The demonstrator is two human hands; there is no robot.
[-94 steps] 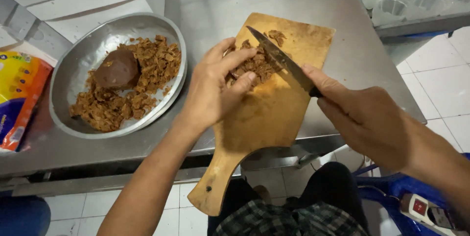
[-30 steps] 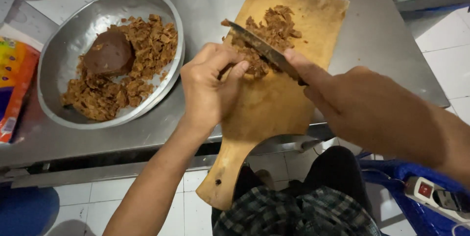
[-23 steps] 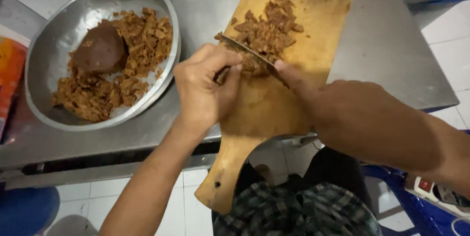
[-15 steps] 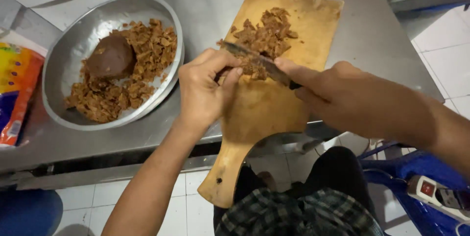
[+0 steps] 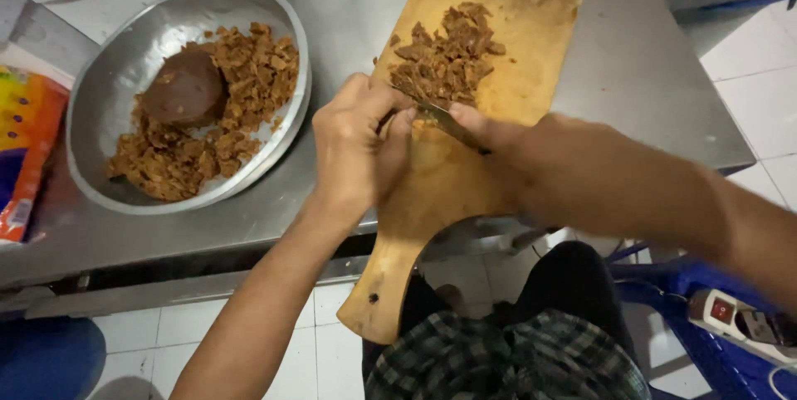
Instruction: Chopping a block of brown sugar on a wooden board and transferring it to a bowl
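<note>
Chopping is looking partly done, as far as I am judging it; a loose heap of chopped brown pieces (image 5: 448, 56) is lying on the upper half of the wooden cutting board (image 5: 531, 60), and a larger spread of the same crumbly brown bits (image 5: 216, 130) is sitting in the round metal bowl (image 5: 108, 93) to the left; what is remaining, I am guessing, is the dark brown dome-shaped block (image 5: 184, 86) resting whole in that bowl among the bits, well apart from both hands. I am seeing my left hand (image 5: 357, 151) curled shut at the near edge of the heap, its fingertips pressing down on or pinching something small by the blade, though I am not making out what; my right hand (image 5: 506, 139) is closing around the handle of the knife (image 5: 440, 116), whose blade is running between the two hands and touching the near side of the heap. The board is overhanging the edge of the steel table (image 5: 647, 68), its handle pointing toward my lap; a colourful packet (image 5: 25, 151) is lying at the table's far left.
</note>
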